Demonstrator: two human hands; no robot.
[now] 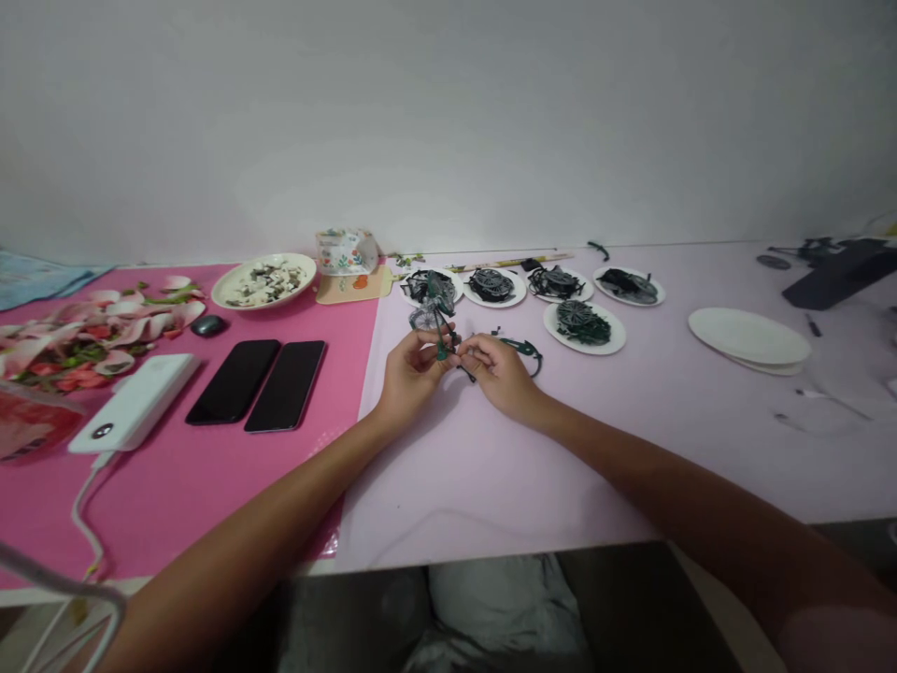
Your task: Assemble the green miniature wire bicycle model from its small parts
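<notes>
My left hand [413,372] is closed in a pinch on a partly built model bicycle [441,322], dark green with a grey spoked wheel tilted up beyond the fingers. Against it, the fingertips of my right hand [499,370] are pinched together at the lower end, and a small dark piece shows below them. Whatever exactly sits between those right fingertips is hidden. Just past my right hand, a loose dark green curved part [531,351] lies on the table. A white plate [614,340] with grey wheels and green parts stands further right.
Behind my hands are several white plates [519,296] of dark parts. Two bare plates [749,336] and a black box [841,273] are at right. On the pink left side lie two phones [287,386], a power bank [136,402], a bowl [264,280] and artificial petals [105,327].
</notes>
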